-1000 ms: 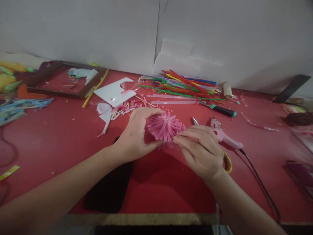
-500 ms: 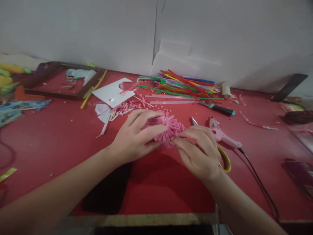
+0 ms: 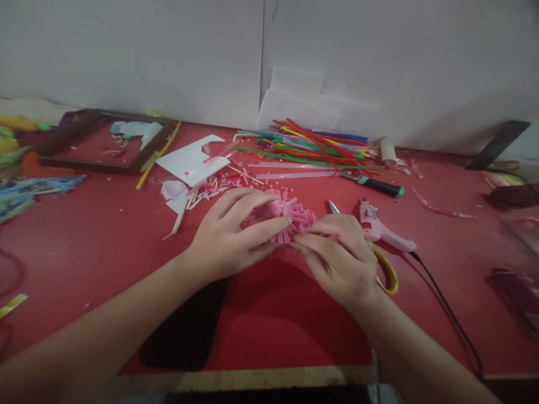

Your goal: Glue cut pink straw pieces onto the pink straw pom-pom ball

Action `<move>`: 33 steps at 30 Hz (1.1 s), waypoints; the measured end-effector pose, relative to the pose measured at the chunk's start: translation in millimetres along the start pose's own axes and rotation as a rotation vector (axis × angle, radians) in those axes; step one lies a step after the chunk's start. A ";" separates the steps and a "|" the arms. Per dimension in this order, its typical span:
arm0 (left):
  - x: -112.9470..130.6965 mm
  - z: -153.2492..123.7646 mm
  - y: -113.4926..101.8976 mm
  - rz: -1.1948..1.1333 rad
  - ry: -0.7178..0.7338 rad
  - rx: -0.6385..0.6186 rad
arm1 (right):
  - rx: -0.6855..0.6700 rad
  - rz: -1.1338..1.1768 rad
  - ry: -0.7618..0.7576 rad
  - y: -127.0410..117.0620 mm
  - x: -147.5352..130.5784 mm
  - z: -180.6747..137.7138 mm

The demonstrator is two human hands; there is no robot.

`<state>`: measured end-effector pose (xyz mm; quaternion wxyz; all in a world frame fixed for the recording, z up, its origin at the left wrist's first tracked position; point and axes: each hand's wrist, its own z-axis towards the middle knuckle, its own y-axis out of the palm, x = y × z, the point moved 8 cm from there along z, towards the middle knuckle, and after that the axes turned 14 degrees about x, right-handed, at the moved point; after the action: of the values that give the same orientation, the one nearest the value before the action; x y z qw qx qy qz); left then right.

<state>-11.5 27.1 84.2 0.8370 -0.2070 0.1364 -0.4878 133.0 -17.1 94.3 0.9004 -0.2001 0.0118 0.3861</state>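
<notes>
Between my hands is a pink, spiky ball-like craft piece made of many short pink strands that fan out from a centre. My left hand curls around its left side, thumb and fingers closed on it. At its lower right, the fingertips of my right hand pinch together on the strands; exactly what lies between them is hidden. Yellow-handled scissors lie partly under my right hand, blade tip showing beyond it. Just right of that hand rests a pink glue gun with a black cord.
Behind my hands lie pink offcuts, a cut white sheet and a heap of coloured pipe cleaners. A utility knife is at the right of the heap. A brown frame sits at the back left. A black flat object lies under my left forearm.
The pink piece and both hands have shifted very slightly, with my right fingertips still at its lower right. The whole view has moved a little.
</notes>
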 end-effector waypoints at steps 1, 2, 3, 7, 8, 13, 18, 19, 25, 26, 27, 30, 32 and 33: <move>0.4 0.2 -0.2 0.000 0.005 0.001 | -0.001 0.007 -0.007 -0.1 0.0 -0.1; 0.7 0.5 -0.3 0.000 0.009 0.002 | -0.004 0.011 -0.013 0.0 0.0 -0.2; 0.6 0.7 -0.5 0.000 0.009 0.003 | -0.006 0.014 -0.019 0.1 -0.1 -0.2; -0.1 1.5 -0.3 -0.006 0.003 -0.001 | 0.004 0.017 -0.040 0.0 -1.5 1.3; -0.3 1.6 -0.3 -0.006 0.000 -0.001 | 0.008 0.015 -0.041 -0.1 -1.7 1.8; -0.2 1.8 -0.3 0.008 -0.007 0.002 | 0.001 -0.003 -0.041 1.0 -2.4 3.4; 3.0 3.0 -0.6 0.011 0.030 0.011 | -0.027 -0.014 -0.043 2.8 -2.7 3.6; 3.3 3.2 -0.7 0.008 0.033 0.012 | -0.033 -0.010 -0.040 3.2 -2.5 3.5; 3.4 3.2 -1.1 0.011 0.030 0.013 | -0.032 0.033 0.005 4.0 0.0 2.9; 3.6 3.0 -0.9 0.013 0.031 0.011 | -0.034 0.037 0.016 4.3 0.7 2.6; 3.8 2.8 -0.8 0.014 0.031 0.011 | -0.035 0.039 0.024 4.6 1.2 2.4; 3.5 2.5 -0.8 0.008 0.013 0.014 | -0.029 0.042 0.042 4.7 2.4 1.9; 3.0 2.8 -0.7 0.001 -0.002 0.014 | -0.024 0.041 0.049 4.8 2.8 1.8; 3.0 3.1 -0.7 -0.002 -0.007 0.015 | -0.024 0.042 0.050 4.9 2.8 1.7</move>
<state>-9.2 24.9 87.2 0.8385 -0.2024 0.1296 -0.4891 131.3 -11.5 93.6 0.8891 -0.2204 0.0340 0.3998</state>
